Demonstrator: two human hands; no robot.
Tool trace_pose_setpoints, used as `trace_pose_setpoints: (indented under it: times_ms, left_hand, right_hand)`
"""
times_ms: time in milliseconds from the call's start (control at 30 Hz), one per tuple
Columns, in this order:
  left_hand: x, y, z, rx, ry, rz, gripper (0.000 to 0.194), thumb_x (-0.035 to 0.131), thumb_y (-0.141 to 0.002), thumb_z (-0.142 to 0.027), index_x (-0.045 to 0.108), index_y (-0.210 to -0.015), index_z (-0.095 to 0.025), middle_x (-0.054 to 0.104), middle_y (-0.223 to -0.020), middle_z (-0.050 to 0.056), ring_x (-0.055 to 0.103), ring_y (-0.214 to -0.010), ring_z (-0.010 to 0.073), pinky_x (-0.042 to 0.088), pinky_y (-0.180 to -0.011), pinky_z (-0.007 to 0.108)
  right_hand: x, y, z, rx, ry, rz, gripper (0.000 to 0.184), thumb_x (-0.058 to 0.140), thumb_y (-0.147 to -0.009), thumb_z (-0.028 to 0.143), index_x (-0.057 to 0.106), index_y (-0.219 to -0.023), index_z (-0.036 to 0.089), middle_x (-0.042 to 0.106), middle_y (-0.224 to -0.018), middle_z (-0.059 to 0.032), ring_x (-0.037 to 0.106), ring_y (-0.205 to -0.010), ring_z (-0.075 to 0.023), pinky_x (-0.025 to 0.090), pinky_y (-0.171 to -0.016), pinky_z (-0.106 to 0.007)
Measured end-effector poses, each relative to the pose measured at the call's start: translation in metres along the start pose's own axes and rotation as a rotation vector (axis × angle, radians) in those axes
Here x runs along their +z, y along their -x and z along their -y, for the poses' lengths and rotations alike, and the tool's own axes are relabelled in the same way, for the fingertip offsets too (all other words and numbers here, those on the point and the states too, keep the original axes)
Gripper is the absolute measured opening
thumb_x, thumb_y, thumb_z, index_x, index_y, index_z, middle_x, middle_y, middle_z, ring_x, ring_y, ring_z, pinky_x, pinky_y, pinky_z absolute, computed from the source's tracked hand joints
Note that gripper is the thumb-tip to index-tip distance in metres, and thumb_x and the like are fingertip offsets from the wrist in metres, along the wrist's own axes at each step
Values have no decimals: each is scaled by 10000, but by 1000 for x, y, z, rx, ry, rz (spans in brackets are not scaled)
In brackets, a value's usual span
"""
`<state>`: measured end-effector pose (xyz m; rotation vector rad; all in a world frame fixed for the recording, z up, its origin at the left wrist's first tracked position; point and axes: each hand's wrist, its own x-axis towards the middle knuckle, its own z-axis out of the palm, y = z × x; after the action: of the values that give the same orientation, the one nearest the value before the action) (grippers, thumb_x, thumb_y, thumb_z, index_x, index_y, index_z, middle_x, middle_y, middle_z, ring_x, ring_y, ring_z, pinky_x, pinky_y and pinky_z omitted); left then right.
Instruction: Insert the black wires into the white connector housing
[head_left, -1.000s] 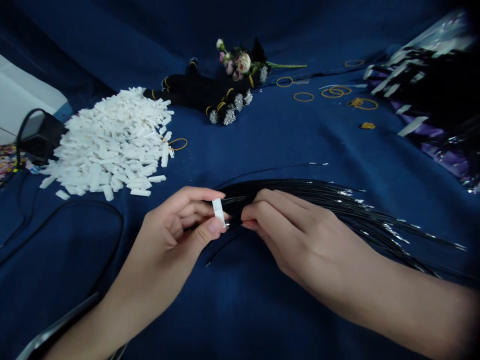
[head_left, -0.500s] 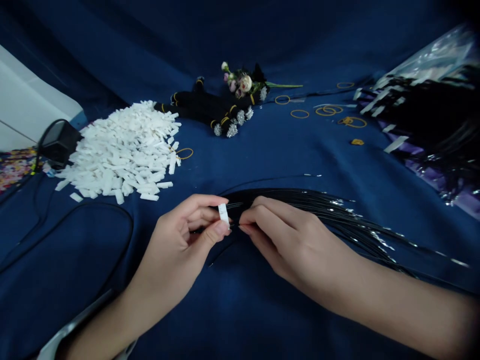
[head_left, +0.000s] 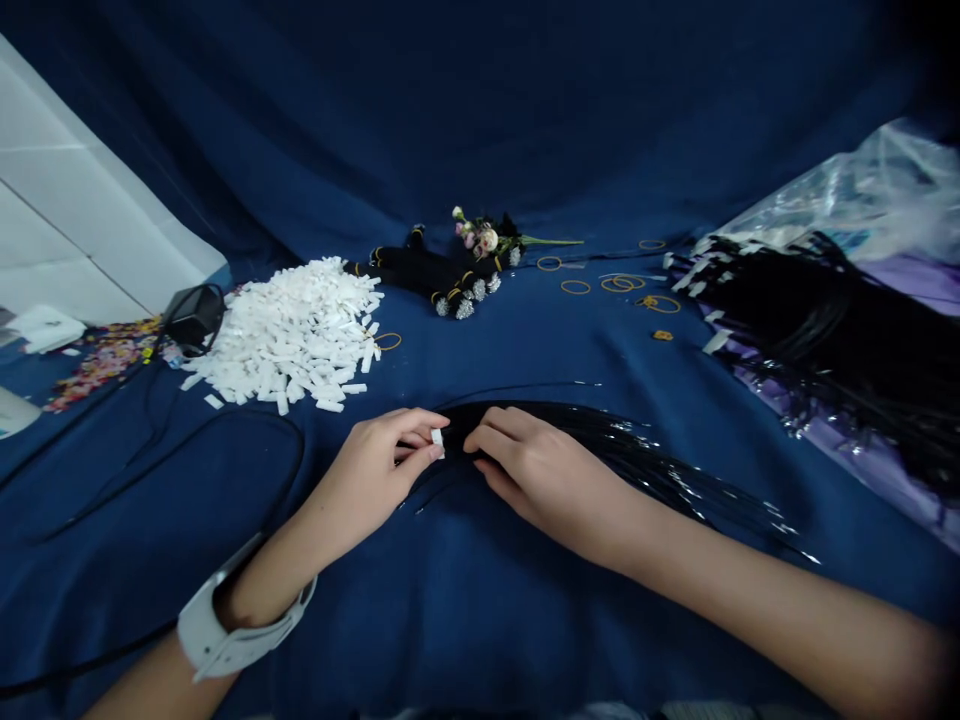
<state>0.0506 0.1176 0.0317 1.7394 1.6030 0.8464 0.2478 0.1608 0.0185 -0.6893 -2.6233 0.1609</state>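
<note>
From the head view, the left hand [head_left: 367, 465] has its fingers [head_left: 416, 425] curled nearly closed, pinching a small white tag [head_left: 437, 441] at the ends of a fan of thin black strands [head_left: 592, 440]. Just beside it, the right hand [head_left: 544, 480] pinches those strands, which lie on the blue cloth [head_left: 480, 630] in front of a heap of white tags [head_left: 285, 335].

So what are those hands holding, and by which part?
The left hand pinches a small white tab between thumb and fingertips; the right hand holds a bundle of thin black strands near its gathered end.
</note>
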Motion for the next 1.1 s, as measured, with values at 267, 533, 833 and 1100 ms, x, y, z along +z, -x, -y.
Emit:
trace_pose_setpoints:
  times_ms: [267, 533, 833, 1100]
  left_hand:
    - [0, 0, -2, -4, 84, -59, 171, 630, -821, -173, 679, -985, -173, 713, -821, 33, 692, -799, 180, 580, -759, 313]
    - [-7, -1, 1, -29, 223, -100, 190, 652, -824, -300, 656, -972, -181, 725, -879, 51, 710, -868, 195, 583, -776, 313]
    - [-9, -1, 0, -13, 222, -124, 151, 648, -835, -308, 639, -942, -201, 733, -886, 33, 709, -871, 180, 591, -786, 304]
    - [-14, 18, -9, 34, 61, -293, 182, 596, -896, -248, 647, -1070, -245, 666, -1179, 56, 633, -1079, 243, 534, -936, 410]
  right_hand:
    - [-3, 1, -3, 13, 39, -68, 96, 526, -901, 108, 604, -948, 137, 614, -892, -64, 584, -809, -175, 502, -728, -317]
    - [-6, 4, 7, -150, 29, -52, 173, 469, -975, 210, 624, -935, 144, 595, -872, -49, 555, -786, -134, 478, -712, -260]
    - [14, 3, 7, -185, 147, -19, 165, 501, -931, 128, 600, -799, 125, 535, -804, -63, 466, -725, -164, 418, -645, -303]
    - [-16, 7, 9, -111, -11, -145, 157, 494, -972, 231, 618, -995, 137, 602, -951, -57, 564, -853, -137, 511, -752, -287]
